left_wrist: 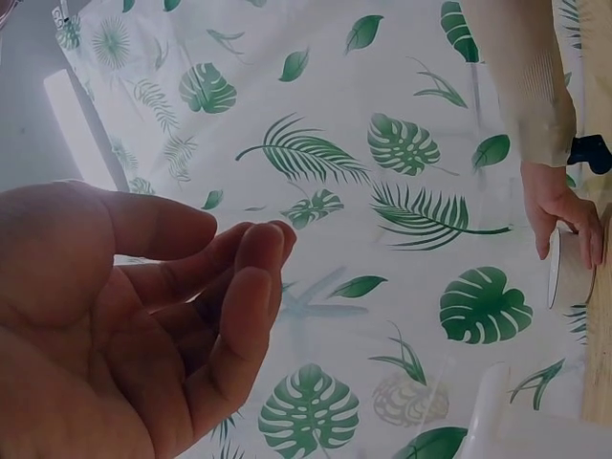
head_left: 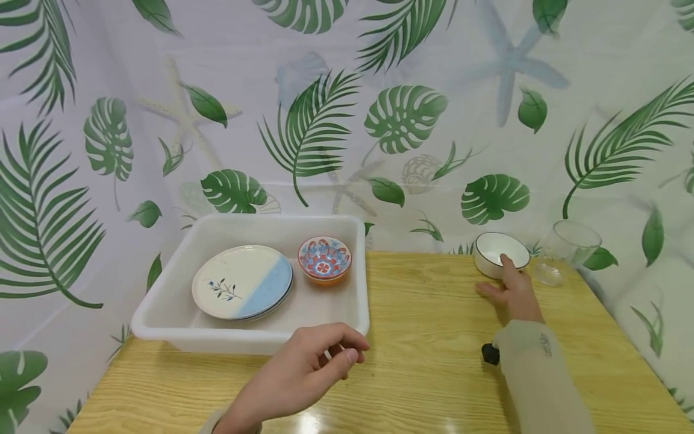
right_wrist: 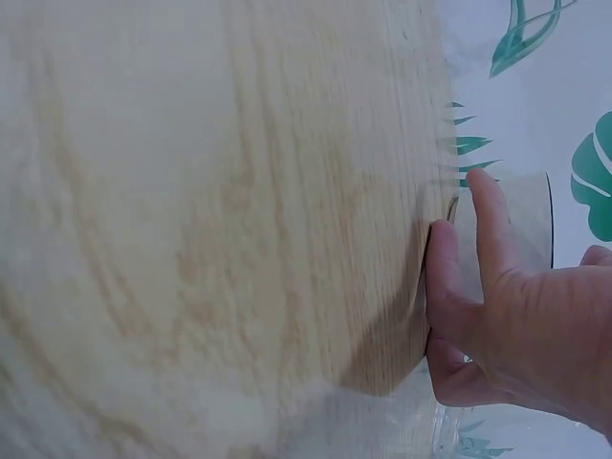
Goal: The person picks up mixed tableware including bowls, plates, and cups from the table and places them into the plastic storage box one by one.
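Note:
At the back right of the table, my right hand (head_left: 515, 295) grips a white bowl (head_left: 490, 265) with a dark rim. The thumb reaches over its near rim. In the right wrist view the fingers (right_wrist: 492, 229) lie along the bowl's side (right_wrist: 531, 215), low by the tabletop. My left hand (head_left: 311, 371) hangs loosely curled and holds nothing, in front of a white plastic tub (head_left: 157, 330). Oval cream-and-blue plates (head_left: 238, 280) lie stacked in the tub. Beside them are stacked patterned bowls (head_left: 324, 259), the top one red and blue.
A clear stemmed glass (head_left: 572, 244) stands at the back right, just beyond the right hand. The wooden table (head_left: 428, 337) ends at a leaf-printed cloth (head_left: 417, 211) hanging behind it and at both sides.

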